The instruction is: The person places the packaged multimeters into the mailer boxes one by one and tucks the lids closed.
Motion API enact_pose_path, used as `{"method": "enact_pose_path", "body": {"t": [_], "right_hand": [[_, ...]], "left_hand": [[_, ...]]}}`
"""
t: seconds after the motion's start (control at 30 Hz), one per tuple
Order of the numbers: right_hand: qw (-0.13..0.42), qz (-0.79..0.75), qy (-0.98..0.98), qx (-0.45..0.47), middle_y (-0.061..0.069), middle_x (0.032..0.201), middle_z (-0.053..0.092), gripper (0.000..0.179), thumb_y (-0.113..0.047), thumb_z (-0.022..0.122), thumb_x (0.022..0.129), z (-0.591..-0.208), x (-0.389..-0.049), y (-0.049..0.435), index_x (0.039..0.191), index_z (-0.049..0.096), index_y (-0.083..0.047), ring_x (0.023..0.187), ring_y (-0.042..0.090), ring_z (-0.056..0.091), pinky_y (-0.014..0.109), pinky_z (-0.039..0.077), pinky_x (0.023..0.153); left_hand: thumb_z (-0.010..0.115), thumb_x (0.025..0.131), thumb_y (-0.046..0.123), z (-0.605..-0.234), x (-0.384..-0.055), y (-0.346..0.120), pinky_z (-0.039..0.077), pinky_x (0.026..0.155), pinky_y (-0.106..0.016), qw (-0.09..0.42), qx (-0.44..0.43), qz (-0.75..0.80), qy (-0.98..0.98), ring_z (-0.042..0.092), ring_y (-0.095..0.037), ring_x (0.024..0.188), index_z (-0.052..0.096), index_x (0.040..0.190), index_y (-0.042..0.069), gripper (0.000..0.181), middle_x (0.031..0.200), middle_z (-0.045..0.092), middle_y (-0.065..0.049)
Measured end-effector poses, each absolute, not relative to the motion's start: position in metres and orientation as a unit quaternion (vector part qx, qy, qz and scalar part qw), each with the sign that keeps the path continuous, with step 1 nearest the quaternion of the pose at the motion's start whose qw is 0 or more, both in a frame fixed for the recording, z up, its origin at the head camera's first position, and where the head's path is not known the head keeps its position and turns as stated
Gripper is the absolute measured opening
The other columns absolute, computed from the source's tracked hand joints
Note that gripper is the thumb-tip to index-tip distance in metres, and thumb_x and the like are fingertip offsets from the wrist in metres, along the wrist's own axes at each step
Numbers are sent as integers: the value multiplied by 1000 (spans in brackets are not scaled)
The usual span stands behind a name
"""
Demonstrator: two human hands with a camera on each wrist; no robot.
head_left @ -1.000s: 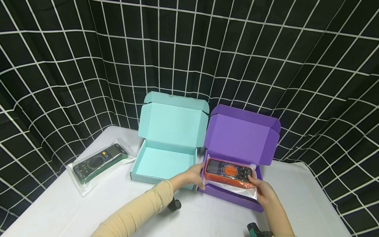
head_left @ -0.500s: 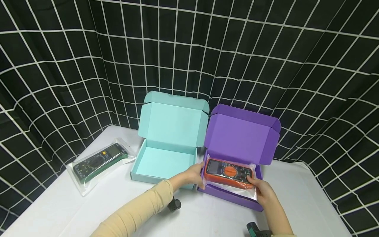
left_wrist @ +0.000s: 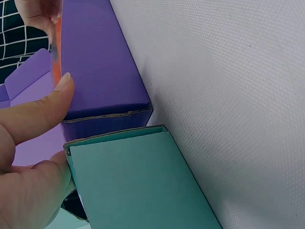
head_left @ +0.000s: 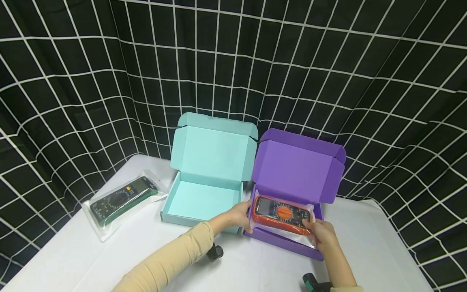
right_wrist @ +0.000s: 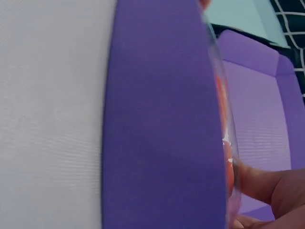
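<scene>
An orange multimeter (head_left: 281,215) in a clear plastic bag lies in the open purple box (head_left: 284,243), its left end against the box's left side. My right hand (head_left: 324,235) grips its right end, thumb on the face; the other fingers are mostly hidden. My left hand (head_left: 238,215) holds the purple box at its front left corner. In the left wrist view the thumb (left_wrist: 57,98) lies along that box's edge, and the fingers reach toward the narrow gap beside the teal box (left_wrist: 138,181).
The teal box's lid (head_left: 215,154) stands up, as does the purple lid (head_left: 295,170). A green and black multimeter (head_left: 122,200) in a clear bag lies at the left of the white table (head_left: 91,267). A black grid curtain (head_left: 226,61) surrounds the table.
My right hand has shifted slightly left, its thumb further onto the orange multimeter, whose right end has dropped a little toward the front. The left hand has stayed in place.
</scene>
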State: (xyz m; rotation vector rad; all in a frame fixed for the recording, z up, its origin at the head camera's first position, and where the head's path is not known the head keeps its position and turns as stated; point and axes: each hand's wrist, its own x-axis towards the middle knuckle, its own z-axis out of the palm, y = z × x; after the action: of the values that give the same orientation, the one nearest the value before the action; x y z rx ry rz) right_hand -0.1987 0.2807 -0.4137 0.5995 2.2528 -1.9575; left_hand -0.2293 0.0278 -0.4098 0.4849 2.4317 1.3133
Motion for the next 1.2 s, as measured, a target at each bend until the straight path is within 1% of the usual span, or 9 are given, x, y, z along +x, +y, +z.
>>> {"method": "enact_pose_path", "body": {"t": [0.27, 0.47, 0.53, 0.7, 0.8, 0.9, 0.97, 1.07, 1.2], "right_hand": [[-35, -538, 809, 233, 29, 98, 52, 51, -7, 62, 79, -422, -199, 278, 115, 41, 21, 71, 14, 52, 14, 43, 52], [-42, -516, 824, 232, 35, 111, 45, 52, -9, 60, 82, -424, -198, 276, 119, 39, 20, 86, 28, 52, 16, 45, 58], [-48, -502, 833, 228, 36, 109, 46, 51, -8, 59, 81, -424, -197, 275, 119, 39, 20, 82, 28, 52, 18, 45, 56], [-58, -502, 833, 225, 36, 97, 50, 49, -1, 56, 80, -426, -195, 274, 121, 37, 19, 50, 11, 51, 21, 44, 41], [-58, -502, 833, 225, 35, 95, 50, 51, 0, 56, 81, -427, -194, 274, 123, 35, 19, 43, 8, 49, 21, 44, 38], [-68, -460, 859, 213, 35, 94, 50, 52, -3, 58, 79, -427, -194, 275, 120, 36, 20, 51, 17, 54, 27, 47, 44], [-75, -419, 883, 200, 37, 101, 50, 57, -6, 60, 78, -427, -194, 274, 121, 35, 21, 66, 31, 57, 35, 50, 55], [-88, -347, 918, 170, 39, 106, 48, 61, -10, 62, 77, -426, -194, 272, 122, 34, 21, 87, 48, 51, 50, 45, 71], [-111, -297, 939, 132, 38, 106, 48, 58, -12, 62, 77, -425, -195, 270, 122, 38, 17, 94, 53, 46, 58, 39, 78]], "left_hand": [[77, 53, -7, -410, -229, 30, 35, 96, -41, 174, 175, 460, 853, 42, -30, 115, 24, 138, 2, 101, 131, 41, -15], [77, 52, -7, -410, -229, 31, 42, 90, -40, 174, 181, 468, 848, 50, -31, 106, 24, 137, -1, 100, 123, 48, -18], [77, 51, -8, -410, -229, 31, 45, 86, -39, 175, 185, 476, 842, 53, -30, 100, 26, 136, -2, 99, 118, 52, -18], [76, 52, -10, -411, -229, 32, 48, 82, -35, 183, 186, 489, 832, 56, -28, 94, 26, 137, -1, 98, 115, 54, -17], [76, 52, -10, -411, -229, 32, 48, 82, -35, 183, 186, 490, 832, 56, -29, 94, 26, 137, 0, 98, 114, 54, -17], [76, 52, -10, -410, -229, 32, 48, 81, -36, 182, 185, 489, 833, 56, -29, 96, 27, 136, 1, 99, 114, 54, -17], [76, 52, -11, -410, -229, 32, 48, 82, -37, 186, 181, 494, 830, 55, -30, 97, 26, 137, 1, 99, 116, 53, -17], [74, 52, -13, -410, -231, 29, 46, 85, -39, 196, 178, 511, 818, 53, -31, 101, 26, 137, 2, 99, 119, 51, -18], [68, 55, -17, -411, -236, 25, 44, 86, -44, 227, 179, 567, 771, 54, -31, 98, 36, 132, 2, 86, 112, 55, -17]]}}
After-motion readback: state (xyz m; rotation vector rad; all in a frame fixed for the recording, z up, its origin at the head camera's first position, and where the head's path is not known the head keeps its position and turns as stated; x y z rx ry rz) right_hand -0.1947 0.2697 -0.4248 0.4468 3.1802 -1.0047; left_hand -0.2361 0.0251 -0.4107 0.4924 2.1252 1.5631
